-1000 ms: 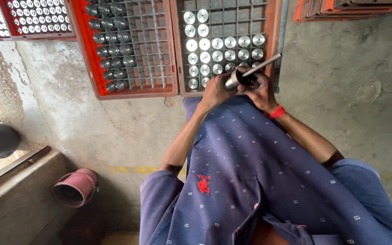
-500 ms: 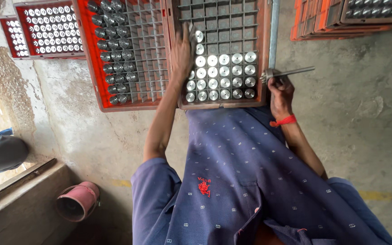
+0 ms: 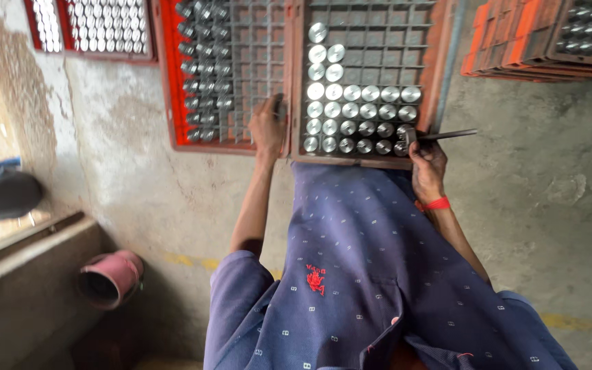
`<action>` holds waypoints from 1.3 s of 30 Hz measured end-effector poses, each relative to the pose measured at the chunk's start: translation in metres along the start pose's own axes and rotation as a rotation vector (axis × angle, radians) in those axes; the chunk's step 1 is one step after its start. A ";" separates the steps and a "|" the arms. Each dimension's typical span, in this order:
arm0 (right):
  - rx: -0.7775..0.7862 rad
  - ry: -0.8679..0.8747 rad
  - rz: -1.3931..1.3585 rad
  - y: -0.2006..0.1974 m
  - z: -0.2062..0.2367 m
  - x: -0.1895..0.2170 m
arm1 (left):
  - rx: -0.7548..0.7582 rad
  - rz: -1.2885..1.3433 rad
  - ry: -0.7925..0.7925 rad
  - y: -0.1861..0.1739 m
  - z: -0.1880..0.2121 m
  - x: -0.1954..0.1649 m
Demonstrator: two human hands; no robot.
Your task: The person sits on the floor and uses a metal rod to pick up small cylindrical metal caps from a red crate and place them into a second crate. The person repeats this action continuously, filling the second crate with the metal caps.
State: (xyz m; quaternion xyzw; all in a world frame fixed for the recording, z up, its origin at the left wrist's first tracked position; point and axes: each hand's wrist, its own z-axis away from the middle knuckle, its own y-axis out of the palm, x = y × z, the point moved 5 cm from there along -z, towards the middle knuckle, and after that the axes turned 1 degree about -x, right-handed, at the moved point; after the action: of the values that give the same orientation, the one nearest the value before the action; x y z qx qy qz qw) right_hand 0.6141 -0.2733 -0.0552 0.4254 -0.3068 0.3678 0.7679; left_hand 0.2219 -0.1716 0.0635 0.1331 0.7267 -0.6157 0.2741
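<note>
My left hand (image 3: 268, 128) lies with curled fingers on the wire grid at the right edge of a red crate (image 3: 167, 82) that holds shiny metal cylinders lying on their sides. Whether it holds a piece is hidden. My right hand (image 3: 427, 163), with a red band on the wrist, grips a dark metal rod tool (image 3: 447, 135) at the near right corner of a brown crate (image 3: 440, 62). Inside that crate, upright silver cylinders (image 3: 351, 109) fill the near rows of a grid. My blue patterned shirt covers the lower middle of the view.
Another red crate of cylinders (image 3: 90, 27) stands at the far left, and stacked orange crates (image 3: 515, 48) at the far right. A pink pot (image 3: 112, 276) lies on the concrete floor beside a low ledge (image 3: 29, 253). A dark shape (image 3: 1, 195) sits at the left edge.
My left hand has slid from the brown crate's left side onto the red crate's right edge. My right hand has lowered the rod tool to the brown crate's near right corner.
</note>
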 end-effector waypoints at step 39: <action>0.338 -0.025 0.296 0.136 0.041 0.060 | 0.456 0.488 -0.051 0.062 0.093 -0.099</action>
State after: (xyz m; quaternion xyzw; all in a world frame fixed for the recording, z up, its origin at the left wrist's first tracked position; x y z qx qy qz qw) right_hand 0.5277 -0.2418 0.0681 0.5030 -0.3092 0.5176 0.6193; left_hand 0.3569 -0.2350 0.0596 0.3457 0.5097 -0.6817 0.3948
